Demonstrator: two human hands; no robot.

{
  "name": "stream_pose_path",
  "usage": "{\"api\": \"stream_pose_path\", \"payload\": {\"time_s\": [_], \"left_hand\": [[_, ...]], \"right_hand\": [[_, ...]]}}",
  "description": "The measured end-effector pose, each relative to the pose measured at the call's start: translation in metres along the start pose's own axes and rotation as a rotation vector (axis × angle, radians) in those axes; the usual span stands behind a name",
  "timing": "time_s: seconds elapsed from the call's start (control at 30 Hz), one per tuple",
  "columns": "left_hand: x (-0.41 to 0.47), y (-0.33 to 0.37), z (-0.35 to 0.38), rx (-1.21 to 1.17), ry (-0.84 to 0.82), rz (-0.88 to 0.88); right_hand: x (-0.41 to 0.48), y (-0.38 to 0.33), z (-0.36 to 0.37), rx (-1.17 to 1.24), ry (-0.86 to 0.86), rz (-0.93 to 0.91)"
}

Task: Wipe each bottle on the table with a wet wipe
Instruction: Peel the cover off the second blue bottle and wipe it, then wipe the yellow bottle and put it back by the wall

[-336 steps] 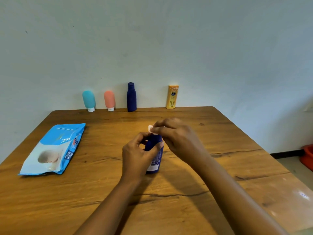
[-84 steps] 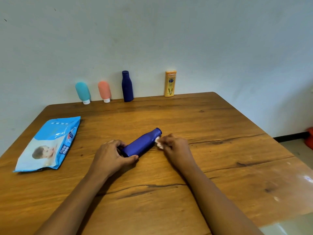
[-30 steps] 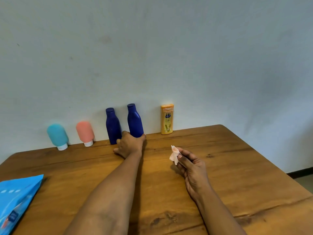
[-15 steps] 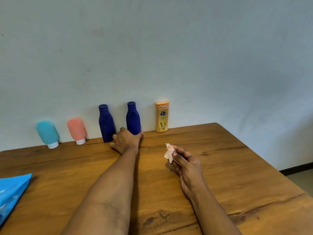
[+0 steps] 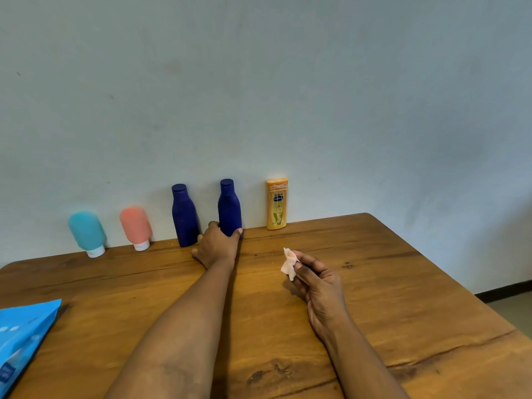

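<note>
Wooden table (image 5: 403,283), 5 bottles (image 5: 184,214) at the wall (image 5: 345,110). My left hand (image 5: 217,246) grips 1 blue bottle (image 5: 229,205); right hand (image 5: 319,286) pinches the wipe (image 5: 288,263). Next, probably the yellow bottle (image 5: 276,203).

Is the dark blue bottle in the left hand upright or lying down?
Upright: the dark blue bottle stands on the table, cap on top; the left hand holds its lower part.

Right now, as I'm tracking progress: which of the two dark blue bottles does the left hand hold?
The blue bottle next to the yellow bottle: the left hand grips its base. The other blue bottle stands beside the pink bottle.
</note>
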State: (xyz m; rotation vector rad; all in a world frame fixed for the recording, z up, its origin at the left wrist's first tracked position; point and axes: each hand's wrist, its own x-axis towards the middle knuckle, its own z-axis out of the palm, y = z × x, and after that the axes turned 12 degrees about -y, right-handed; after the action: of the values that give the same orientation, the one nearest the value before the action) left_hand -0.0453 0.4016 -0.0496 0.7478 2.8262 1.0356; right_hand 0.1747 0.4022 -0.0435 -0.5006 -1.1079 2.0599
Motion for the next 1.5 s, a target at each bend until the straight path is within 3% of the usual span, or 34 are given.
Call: {"api": "stream_pose_path", "payload": {"time_s": [0.83, 1.1, 1.17, 1.23, 1.4, 1.5], "left_hand": [[0.018, -0.005, 0.003, -0.066, -0.055, 0.037], [-0.004, -0.009, -0.003, -0.234, -0.059, 0.058], [-0.023, -0.01, -0.01, -0.284, 0.071, 0.186], [-0.043, -0.009, -0.015, -0.231, 0.16, 0.475], [-0.021, 0.027, -0.054, 0.254, 0.128, 1.113], [0.02, 0.092, -0.089, 0.625, 0.017, 1.15]], "right_hand": [[0.002, 0.002, -0.001, -0.014, -0.02, -0.021], [0.0, 0.002, -0.001, -0.024, -0.026, -0.012], [-0.001, 0.001, 0.0, -0.011, -0.021, -0.006], [-0.002, -0.001, 0.001, 0.0, -0.018, -0.001], [0.006, -0.008, -0.005, 0.029, -0.003, -0.026], [0.016, -0.008, -0.012, 0.005, 0.004, -0.015]]}}
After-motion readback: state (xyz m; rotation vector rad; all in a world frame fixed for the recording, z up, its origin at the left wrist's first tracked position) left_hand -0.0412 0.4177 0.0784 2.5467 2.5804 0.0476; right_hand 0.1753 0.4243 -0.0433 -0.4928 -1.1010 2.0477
